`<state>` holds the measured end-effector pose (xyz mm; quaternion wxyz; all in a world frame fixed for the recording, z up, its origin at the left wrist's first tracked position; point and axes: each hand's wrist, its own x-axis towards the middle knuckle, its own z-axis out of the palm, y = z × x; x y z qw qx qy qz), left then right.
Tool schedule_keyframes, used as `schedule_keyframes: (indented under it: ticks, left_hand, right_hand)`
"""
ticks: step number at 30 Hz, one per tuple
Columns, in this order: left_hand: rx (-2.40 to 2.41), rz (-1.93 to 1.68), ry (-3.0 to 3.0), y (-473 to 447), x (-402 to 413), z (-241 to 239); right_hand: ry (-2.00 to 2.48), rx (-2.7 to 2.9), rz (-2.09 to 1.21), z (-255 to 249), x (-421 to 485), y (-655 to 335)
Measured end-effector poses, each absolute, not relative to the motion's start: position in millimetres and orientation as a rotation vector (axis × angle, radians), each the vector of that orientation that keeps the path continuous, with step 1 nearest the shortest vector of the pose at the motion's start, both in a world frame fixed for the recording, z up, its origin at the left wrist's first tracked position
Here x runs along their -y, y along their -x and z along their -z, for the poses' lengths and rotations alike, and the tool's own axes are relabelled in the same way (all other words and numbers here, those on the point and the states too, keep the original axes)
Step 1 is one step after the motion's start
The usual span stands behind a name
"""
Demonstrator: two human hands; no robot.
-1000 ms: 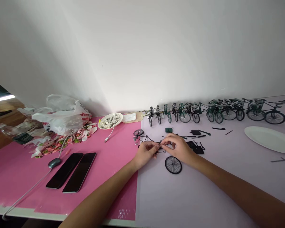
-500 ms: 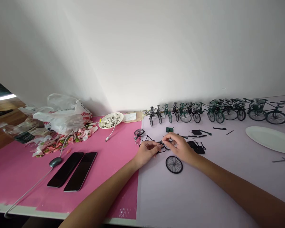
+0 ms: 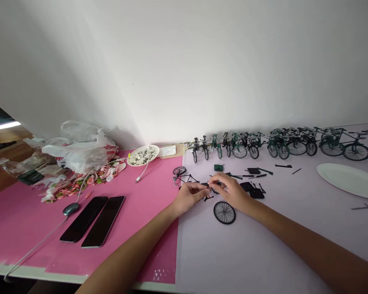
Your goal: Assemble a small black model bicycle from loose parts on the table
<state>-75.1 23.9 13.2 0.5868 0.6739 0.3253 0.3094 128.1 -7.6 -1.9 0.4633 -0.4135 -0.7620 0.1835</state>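
My left hand (image 3: 188, 197) and my right hand (image 3: 230, 190) meet over the table, both pinching a small black bicycle part (image 3: 211, 188) between the fingertips. A loose spoked wheel (image 3: 224, 212) lies flat just in front of my right hand. A partly built black model frame with a small wheel (image 3: 182, 175) stands just behind my left hand. Several small black pieces (image 3: 253, 184) lie to the right of my right hand.
A row of finished green and black model bicycles (image 3: 279, 143) lines the wall. A white plate (image 3: 349, 180) sits at the right. On the pink mat (image 3: 24, 224) lie two dark phones (image 3: 93, 220), a mouse (image 3: 70, 209), plastic bags (image 3: 76, 149) and a bowl of small parts (image 3: 142, 155).
The two hands have stayed together over the small part, with the fingers shifting slightly. Nothing else on the table has moved.
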Motion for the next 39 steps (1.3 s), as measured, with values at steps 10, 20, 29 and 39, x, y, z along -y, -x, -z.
schedule_keyframes:
  ticks: [10, 20, 29, 39]
  left_hand:
    - [-0.727, -0.733, -1.561, 75.2, -24.6, -10.5]
    - [-0.746, -0.722, -1.569, 75.5, -23.6, -14.3]
    - [-0.764, -0.708, -1.585, 75.3, -23.1, -15.3]
    - [-0.716, -0.764, -1.596, 74.9, -22.7, -11.2]
  right_hand:
    - [0.999, 1.924, -0.353, 3.2, 5.8, -129.8]
    - [0.992, 1.945, -0.310, 3.9, 5.6, -129.8]
    - [1.008, 1.932, -0.335, 8.5, 4.5, -130.3]
    - [1.075, 1.842, -0.540, -4.1, 10.9, -128.0]
